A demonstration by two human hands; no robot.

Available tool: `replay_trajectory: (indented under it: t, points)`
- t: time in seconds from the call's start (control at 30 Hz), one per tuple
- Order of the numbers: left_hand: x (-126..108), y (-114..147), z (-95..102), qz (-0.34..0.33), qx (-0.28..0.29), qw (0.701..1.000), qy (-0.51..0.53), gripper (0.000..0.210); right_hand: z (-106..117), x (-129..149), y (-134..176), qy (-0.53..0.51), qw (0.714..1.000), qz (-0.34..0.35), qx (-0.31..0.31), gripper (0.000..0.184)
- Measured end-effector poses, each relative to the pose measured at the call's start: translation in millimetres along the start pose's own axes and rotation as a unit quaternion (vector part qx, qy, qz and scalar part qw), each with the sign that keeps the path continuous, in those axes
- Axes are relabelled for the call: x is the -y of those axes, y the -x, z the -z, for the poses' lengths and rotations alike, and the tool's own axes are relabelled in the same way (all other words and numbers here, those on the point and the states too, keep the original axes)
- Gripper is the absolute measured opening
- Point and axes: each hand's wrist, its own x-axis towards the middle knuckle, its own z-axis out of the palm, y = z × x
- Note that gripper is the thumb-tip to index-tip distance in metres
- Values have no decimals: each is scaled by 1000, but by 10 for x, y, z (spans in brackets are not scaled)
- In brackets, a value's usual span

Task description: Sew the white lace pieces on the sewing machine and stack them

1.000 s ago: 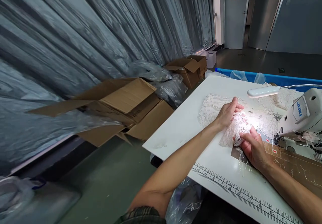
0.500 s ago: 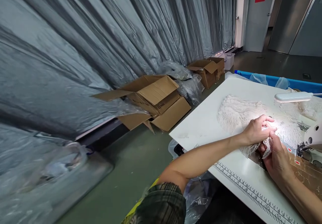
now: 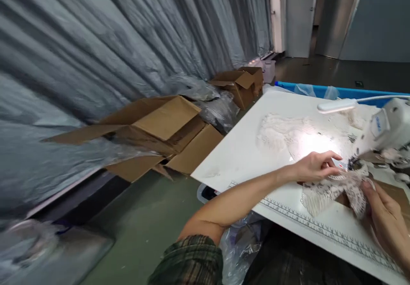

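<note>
A piece of white fringed lace [image 3: 346, 187] is stretched between my two hands just in front of the sewing machine [image 3: 384, 127]. My left hand [image 3: 318, 166] pinches the lace's left part, its thumb and fingers close together at the edge. With thumb and fingers, my right hand [image 3: 381, 199] grips the right end, and the fringe hangs down between the hands. More white lace [image 3: 278, 131] lies flat on the table behind my left hand, partly washed out by the bright lamp light.
The white table [image 3: 237, 148] has a printed ruler [image 3: 307, 223] along its near edge. A white lamp [image 3: 338, 105] with a cable is over the back part. Open cardboard boxes [image 3: 169, 118] and clear plastic bags [image 3: 218, 110] lie on the floor by the grey curtain [image 3: 144, 33].
My hands have moved apart, spreading the lace that was bunched between them. My right hand has gone right. The view has turned right, bringing more of the sewing machine into sight.
</note>
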Motion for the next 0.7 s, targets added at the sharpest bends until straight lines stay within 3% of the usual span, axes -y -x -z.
replay_trajectory:
  t: [0.1, 0.23, 0.4, 0.7]
  points:
    - [36, -31, 43, 8, -33, 999, 17, 27, 2, 57, -65, -12, 1000, -2, 12, 38]
    - [-1, -41, 43, 28, -33, 998, 39, 32, -13, 55, -140, -115, 991, -68, 27, 37]
    - [-61, -34, 20, 76, -34, 995, 54, 29, -16, 102, -165, -230, 965, -120, 31, 47]
    - [-37, -35, 22, 52, -88, 995, 5, 31, -27, 45, -195, -237, 965, -109, 31, 45]
